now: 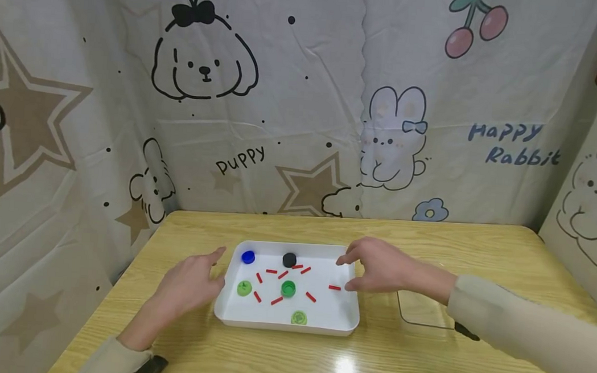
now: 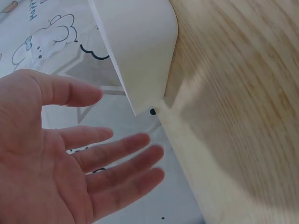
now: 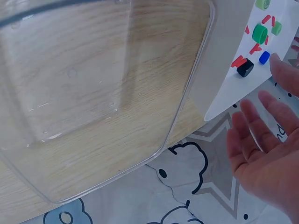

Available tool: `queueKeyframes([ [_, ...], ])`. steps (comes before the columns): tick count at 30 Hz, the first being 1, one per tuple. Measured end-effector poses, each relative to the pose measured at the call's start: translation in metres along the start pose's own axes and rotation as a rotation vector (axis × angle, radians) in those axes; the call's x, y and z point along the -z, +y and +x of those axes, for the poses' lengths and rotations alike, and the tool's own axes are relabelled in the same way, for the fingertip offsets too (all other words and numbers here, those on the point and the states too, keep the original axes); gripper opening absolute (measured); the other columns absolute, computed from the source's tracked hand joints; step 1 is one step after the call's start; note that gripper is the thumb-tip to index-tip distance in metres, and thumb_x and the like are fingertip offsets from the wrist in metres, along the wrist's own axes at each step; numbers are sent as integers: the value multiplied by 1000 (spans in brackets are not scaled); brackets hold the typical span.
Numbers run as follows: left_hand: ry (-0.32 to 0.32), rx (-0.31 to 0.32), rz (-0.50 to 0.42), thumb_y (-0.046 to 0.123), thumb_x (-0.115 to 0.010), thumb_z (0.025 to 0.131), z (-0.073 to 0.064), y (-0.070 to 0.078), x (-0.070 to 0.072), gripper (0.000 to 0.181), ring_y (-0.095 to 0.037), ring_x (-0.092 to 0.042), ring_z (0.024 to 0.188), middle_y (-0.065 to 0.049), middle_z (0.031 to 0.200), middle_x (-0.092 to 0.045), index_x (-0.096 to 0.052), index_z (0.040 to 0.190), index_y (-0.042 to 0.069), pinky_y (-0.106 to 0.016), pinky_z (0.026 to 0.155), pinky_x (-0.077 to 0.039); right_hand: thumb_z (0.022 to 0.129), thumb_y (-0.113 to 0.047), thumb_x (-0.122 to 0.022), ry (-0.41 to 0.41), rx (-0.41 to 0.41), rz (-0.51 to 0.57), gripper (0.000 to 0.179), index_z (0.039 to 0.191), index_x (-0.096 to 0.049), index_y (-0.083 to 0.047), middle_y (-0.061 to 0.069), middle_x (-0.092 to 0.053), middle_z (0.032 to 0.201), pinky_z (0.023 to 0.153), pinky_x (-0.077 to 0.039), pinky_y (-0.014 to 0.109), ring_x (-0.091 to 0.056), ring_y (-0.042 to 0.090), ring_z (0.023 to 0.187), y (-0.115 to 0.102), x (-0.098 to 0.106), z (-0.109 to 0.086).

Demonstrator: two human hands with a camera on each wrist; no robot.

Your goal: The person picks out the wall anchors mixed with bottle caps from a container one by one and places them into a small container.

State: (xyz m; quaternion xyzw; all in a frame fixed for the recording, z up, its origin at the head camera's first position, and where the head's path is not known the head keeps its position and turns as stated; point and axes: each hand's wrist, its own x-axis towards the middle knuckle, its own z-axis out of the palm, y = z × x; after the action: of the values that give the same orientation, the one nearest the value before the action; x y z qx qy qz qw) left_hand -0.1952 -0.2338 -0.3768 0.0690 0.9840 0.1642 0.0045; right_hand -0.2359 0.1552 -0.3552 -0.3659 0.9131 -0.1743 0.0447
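A white tray (image 1: 290, 327) lies on the wooden table between my two hands. In it are a blue bottle cap (image 1: 248, 257), a black cap (image 1: 289, 259), a green cap (image 1: 288, 289), two light green caps (image 1: 244, 288) and several short red sticks (image 1: 310, 297) scattered about. My left hand (image 1: 187, 279) hovers by the tray's left side, its fingers spread and holding nothing, as the left wrist view confirms. Over the tray's right edge is my right hand (image 1: 383, 266), fingers loosely bent, thumb apart, nothing between them. Whether either hand touches the rim I cannot tell.
To the right of the tray stands a clear plastic container (image 3: 184, 100), partly behind my right forearm in the head view. A patterned cloth (image 1: 302, 124) hangs behind the table (image 1: 247, 354) and along its sides.
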Motion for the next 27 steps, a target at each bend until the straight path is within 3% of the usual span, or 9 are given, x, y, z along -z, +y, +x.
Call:
queueKeyframes([
  [4,-15,-15,-6,17,-68,93,1,-5,-1,64,-19,-56,70,-19,119,-73,-53,152,-2,-37,60,-46,81,-13,-89,-58,61,54,37,116,-81,-3,8,-75,110,82,-56,37,-69,27,99,4,-2,12],
  [14,-43,-25,-23,8,-70,90,3,-7,-5,58,-17,-53,61,-8,95,-73,-59,145,-7,-32,53,-43,81,-7,-92,-174,29,58,31,110,-83,-4,0,-73,93,76,-54,30,-64,18,87,10,-10,34],
  [19,-45,-37,-55,6,-70,90,3,-7,-5,56,-16,-52,57,-5,89,-72,-59,143,-9,-32,52,-43,79,-4,-92,-180,45,37,29,107,-84,-5,-3,-69,85,72,-52,27,-58,11,78,12,-16,38],
  [27,-48,-49,-103,3,-70,89,4,-8,-6,56,-15,-51,55,-4,86,-70,-59,142,-10,-31,51,-44,79,-4,-92,-182,-8,-2,22,99,-86,-9,-5,-65,82,75,-51,30,-54,12,78,12,-23,41],
])
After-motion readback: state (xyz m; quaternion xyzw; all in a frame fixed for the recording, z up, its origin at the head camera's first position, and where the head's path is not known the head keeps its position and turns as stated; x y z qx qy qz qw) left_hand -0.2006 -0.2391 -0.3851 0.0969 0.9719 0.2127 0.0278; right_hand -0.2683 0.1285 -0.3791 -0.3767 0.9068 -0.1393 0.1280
